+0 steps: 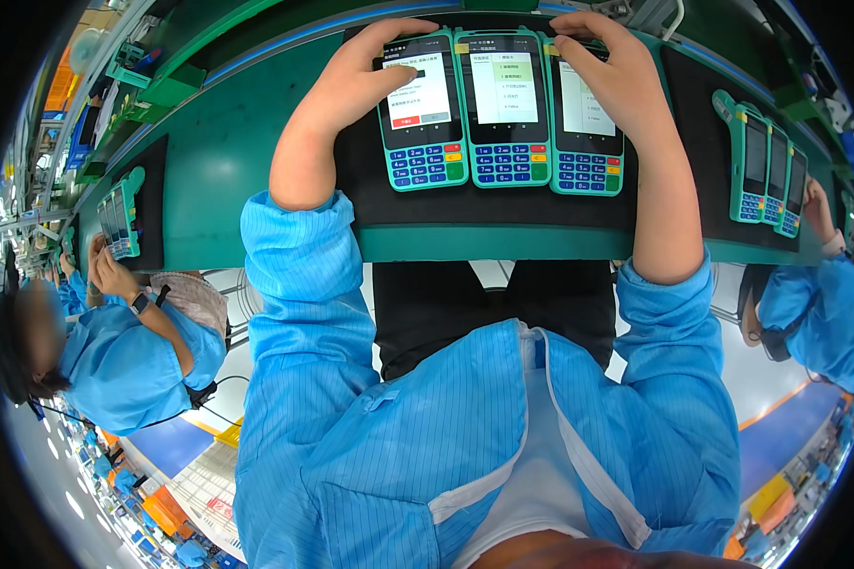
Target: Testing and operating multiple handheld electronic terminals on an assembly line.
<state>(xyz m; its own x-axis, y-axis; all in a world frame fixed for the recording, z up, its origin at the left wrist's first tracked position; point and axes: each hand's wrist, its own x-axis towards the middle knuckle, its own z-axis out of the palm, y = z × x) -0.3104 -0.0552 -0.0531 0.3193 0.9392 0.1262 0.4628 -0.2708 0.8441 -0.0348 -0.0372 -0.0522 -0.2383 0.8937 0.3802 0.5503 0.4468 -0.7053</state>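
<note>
Three green-framed card payment terminals lie side by side, screens up and lit, with blue number keypads nearest me. My left hand [362, 74] is closed around the upper left side of the left terminal [423, 169]. Its thumb rests over the screen, which shows a red and a grey button. Over the top of the right terminal [586, 174] curls my right hand [624, 81], its thumb across the upper screen and covering part of it. Between them, the middle terminal [509, 165] shows a list with green-highlighted rows; neither hand holds it.
The terminals lie on a black mat [361, 194] on a green bench [209, 204]. More terminals [767, 171] stand on a mat at the right, near a co-worker's hand [819, 211]. At the left, another person's hands [112, 270] touch other terminals [119, 223]. Green rails [247, 24] run behind.
</note>
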